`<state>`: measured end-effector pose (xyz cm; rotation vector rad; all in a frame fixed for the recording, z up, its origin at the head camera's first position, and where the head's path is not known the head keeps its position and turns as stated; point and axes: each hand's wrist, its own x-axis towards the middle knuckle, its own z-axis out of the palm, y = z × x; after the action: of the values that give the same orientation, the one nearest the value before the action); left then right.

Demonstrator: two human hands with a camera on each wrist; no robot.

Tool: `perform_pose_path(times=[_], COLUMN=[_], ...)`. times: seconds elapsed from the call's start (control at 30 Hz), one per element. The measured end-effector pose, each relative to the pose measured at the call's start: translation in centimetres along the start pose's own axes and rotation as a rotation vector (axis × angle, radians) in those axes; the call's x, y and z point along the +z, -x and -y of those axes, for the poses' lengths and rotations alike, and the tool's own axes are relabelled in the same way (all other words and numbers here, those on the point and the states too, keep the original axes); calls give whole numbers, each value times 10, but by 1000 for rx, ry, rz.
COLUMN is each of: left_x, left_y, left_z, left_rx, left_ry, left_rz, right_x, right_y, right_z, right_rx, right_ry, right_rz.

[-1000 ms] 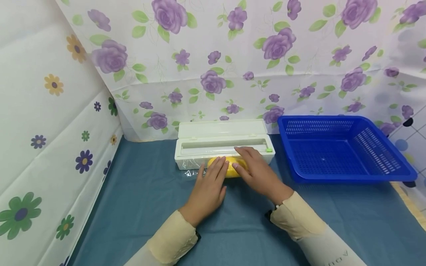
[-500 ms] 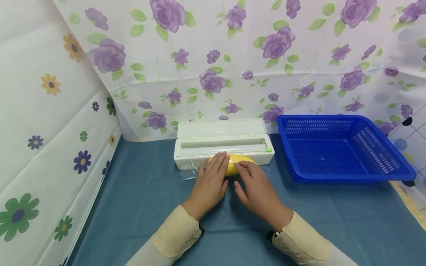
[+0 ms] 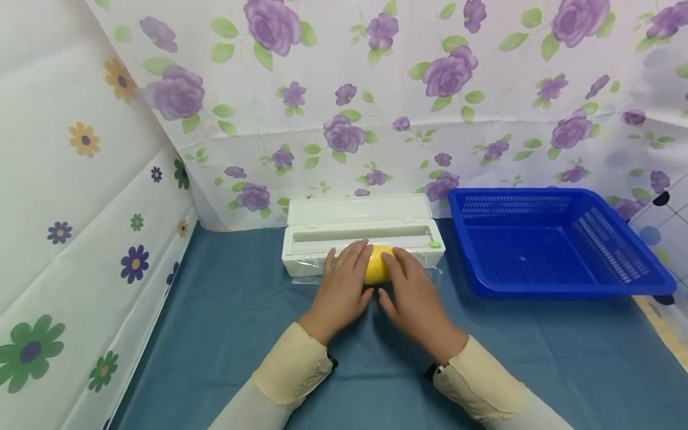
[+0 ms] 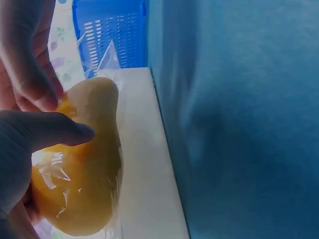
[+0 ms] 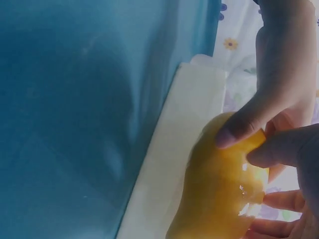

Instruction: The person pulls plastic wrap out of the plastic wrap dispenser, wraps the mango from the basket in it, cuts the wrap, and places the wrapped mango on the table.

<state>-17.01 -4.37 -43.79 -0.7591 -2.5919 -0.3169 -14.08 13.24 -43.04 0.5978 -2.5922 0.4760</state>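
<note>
A smooth yellow fruit, long and waisted like a mango (image 3: pixel 378 264), is held at the front of a white cling film dispenser (image 3: pixel 312 263). Shiny clear film (image 4: pixel 57 174) clings to its skin. My left hand (image 3: pixel 341 292) grips the fruit's left end, fingers over the far side and thumb on the near side. On the other end, my right hand (image 3: pixel 419 298) holds it the same way. Both thumbs press the fruit in the wrist views. The dispenser's lid (image 3: pixel 359 209) stands raised, a green slider (image 3: pixel 435 244) at its right end. Much of the fruit is hidden by fingers.
A blue plastic basket (image 3: pixel 473 263) stands right of the dispenser. Beneath everything lies a blue-green cloth (image 3: pixel 226 334). Flowered sheets (image 3: pixel 344 167) hang behind and at the left. Loose film (image 3: pixel 306 280) sticks out along the dispenser's front.
My right hand has come down from the dispenser's edge onto the fruit's right end. The left hand has shifted slightly to the right, and film now shows at the dispenser's right front.
</note>
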Motion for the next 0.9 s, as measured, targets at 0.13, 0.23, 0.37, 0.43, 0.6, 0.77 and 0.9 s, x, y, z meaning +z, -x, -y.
perform_pose_path(times=[0.13,0.23,0.37,0.43,0.6,0.77,0.9], left_x=[-2,-3,-4,-4,-5,-8,-9], left_y=[-4,-7,-10,-11,-14,-17,-18], left_z=[1,3,9,11,15,20,24], left_rx=[-35,-52,-52,-59,-81,-120,-135], left_ry=[46,65,108,139,211,279,308], left_rz=[38,57,73,85,113,112,118], right_x=[0,-1,-1,-1,-3,-7,-11], right_y=[-5,-10,-16,-18,-23,-34,-41], right_z=[-2,-2,-5,-8,-16,-21,-23], right_rx=[-26,-34,-53,-66,-74,-64,-61], right_ry=[45,61,89,101,107,82,70], right_rz=[-5,-10,-19,-20,2,47,89])
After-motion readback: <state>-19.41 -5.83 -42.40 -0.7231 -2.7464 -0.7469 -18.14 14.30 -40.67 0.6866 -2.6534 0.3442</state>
